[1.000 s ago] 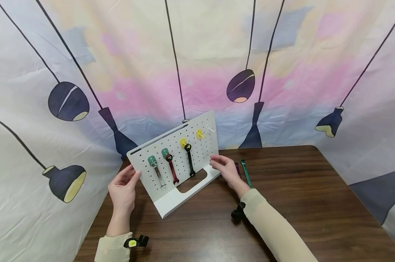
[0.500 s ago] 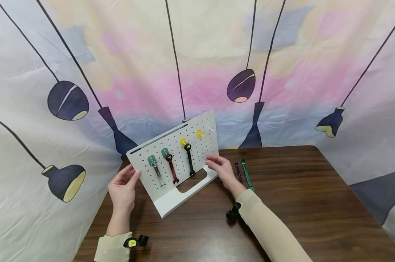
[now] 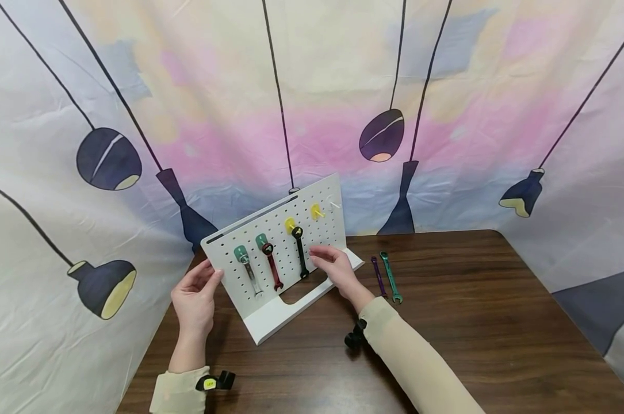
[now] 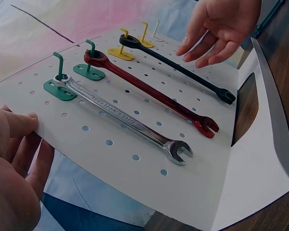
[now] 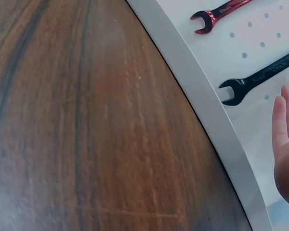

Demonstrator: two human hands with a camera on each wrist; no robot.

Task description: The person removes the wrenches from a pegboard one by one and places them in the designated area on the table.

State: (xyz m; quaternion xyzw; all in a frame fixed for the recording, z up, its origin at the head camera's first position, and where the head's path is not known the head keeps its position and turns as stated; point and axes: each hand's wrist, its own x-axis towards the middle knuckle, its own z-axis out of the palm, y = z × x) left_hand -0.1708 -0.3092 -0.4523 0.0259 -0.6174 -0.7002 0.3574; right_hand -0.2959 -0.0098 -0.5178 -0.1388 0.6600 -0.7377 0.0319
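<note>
A white pegboard stand (image 3: 249, 316) stands angled on the table. My left hand (image 3: 194, 299) pinches its left edge, thumb on the front and fingers behind, as the left wrist view shows. From green hooks hang a silver wrench (image 4: 120, 118) and a red wrench (image 4: 154, 94). A black wrench (image 4: 183, 70) hangs from a yellow hook (image 3: 290, 225). My right hand (image 3: 336, 269) hovers in front of the board, just right of the black wrench, holding nothing. Its fingers are loosely bent in the left wrist view.
Another yellow hook (image 3: 317, 211) and a white hook (image 3: 333, 202) at the board's upper right carry nothing. To the right of the stand, a purple wrench (image 3: 378, 277) and a green wrench (image 3: 391, 278) lie on the brown table (image 3: 472, 305). A patterned cloth (image 3: 322, 86) hangs behind.
My right hand has moved left from the board's right edge toward the black wrench, uncovering the purple and green wrenches. The left hand and the board have stayed put.
</note>
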